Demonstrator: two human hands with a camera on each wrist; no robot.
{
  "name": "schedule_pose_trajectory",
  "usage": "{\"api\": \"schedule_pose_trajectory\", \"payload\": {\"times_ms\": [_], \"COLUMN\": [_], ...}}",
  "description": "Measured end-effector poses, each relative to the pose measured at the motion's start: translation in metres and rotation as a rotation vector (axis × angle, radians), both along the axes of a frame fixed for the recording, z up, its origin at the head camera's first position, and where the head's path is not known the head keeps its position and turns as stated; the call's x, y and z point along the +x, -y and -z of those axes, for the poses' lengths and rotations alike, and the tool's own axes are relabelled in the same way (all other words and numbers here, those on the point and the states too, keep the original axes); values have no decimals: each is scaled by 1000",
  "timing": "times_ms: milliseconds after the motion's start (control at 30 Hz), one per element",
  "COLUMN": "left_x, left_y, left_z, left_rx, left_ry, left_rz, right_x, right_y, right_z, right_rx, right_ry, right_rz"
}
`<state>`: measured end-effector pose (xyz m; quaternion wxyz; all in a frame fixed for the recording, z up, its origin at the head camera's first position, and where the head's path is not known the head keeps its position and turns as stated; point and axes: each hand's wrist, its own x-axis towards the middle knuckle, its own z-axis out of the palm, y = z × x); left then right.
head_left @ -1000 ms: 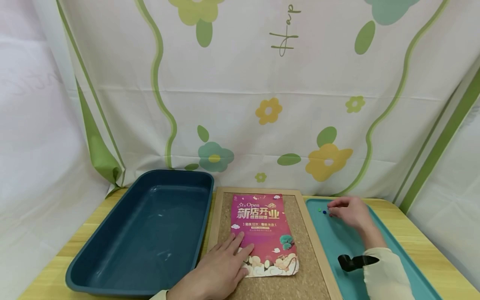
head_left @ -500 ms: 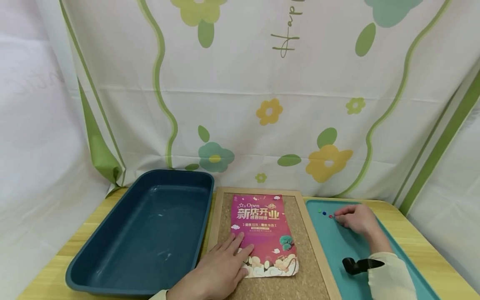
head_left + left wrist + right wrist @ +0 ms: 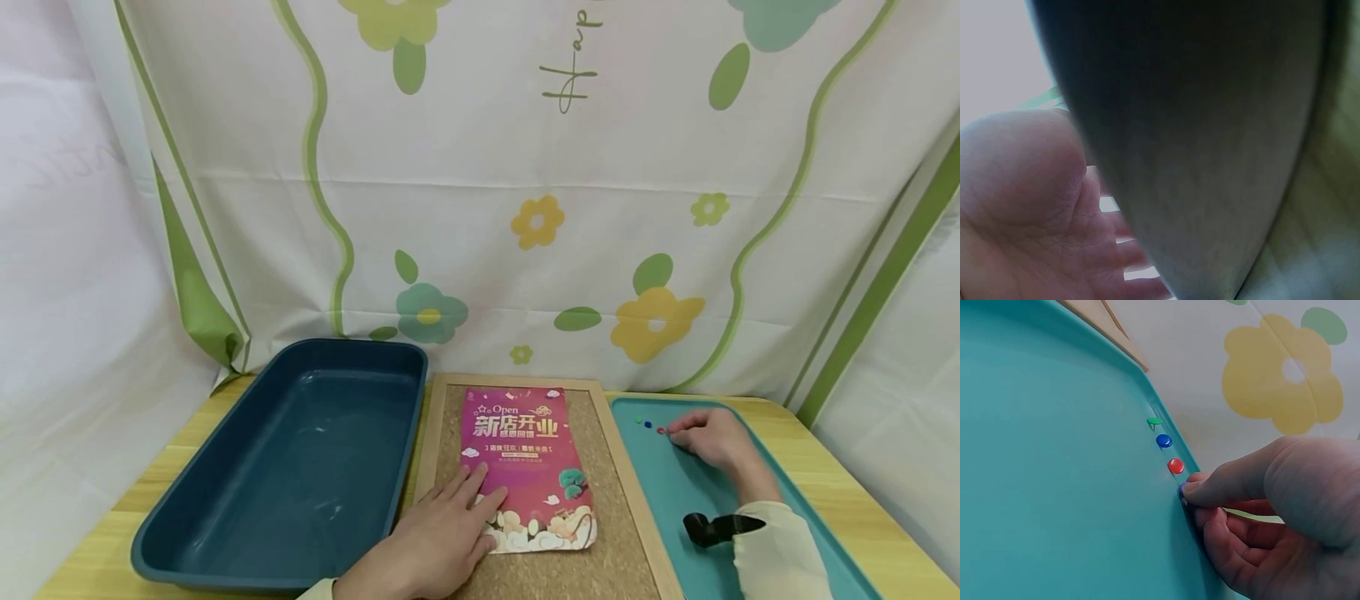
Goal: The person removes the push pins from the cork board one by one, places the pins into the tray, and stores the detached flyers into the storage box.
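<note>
My right hand [image 3: 712, 439] reaches over the far part of the teal tray [image 3: 675, 483]. In the right wrist view its thumb and finger pinch a purple thumbtack [image 3: 1182, 490], mostly covered by the thumb. A red thumbtack [image 3: 1175, 465], a blue thumbtack [image 3: 1164, 440] and a green thumbtack [image 3: 1154, 420] lie in a row along the tray's edge, the red one nearest the fingertips. My left hand [image 3: 435, 537] rests with spread fingers on the lower left of a pink poster [image 3: 528, 479], which lies on a wood-framed cork board [image 3: 577, 579].
A deep dark-blue basin [image 3: 292, 467] stands left of the board on the wooden table [image 3: 862, 475]. Behind everything hangs a white curtain [image 3: 465, 225] with printed flowers. A dark surface [image 3: 1191, 125] fills much of the left wrist view.
My right hand has shifted a little nearer and to the right over the tray, and the red thumbtack has come into view beside its fingertips. The left hand and poster stay put.
</note>
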<state>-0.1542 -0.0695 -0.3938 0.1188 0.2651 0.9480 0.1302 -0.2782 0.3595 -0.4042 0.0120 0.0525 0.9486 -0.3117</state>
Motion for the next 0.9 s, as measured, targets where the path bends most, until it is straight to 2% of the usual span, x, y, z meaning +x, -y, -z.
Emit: {"api": "schedule_pose_trajectory", "payload": {"times_ms": [367,900], "left_x": [0,0], "left_y": [-1,-1], "left_z": [0,0], "left_rx": [-2,-15], "left_ry": [11,20], "left_rz": [-11,-15], "right_x": [-1,-1], "right_y": [-2,-5], "right_z": [0,0], "right_rx": [16,34], "right_ry": [10,10], "right_rz": [22,-2]}}
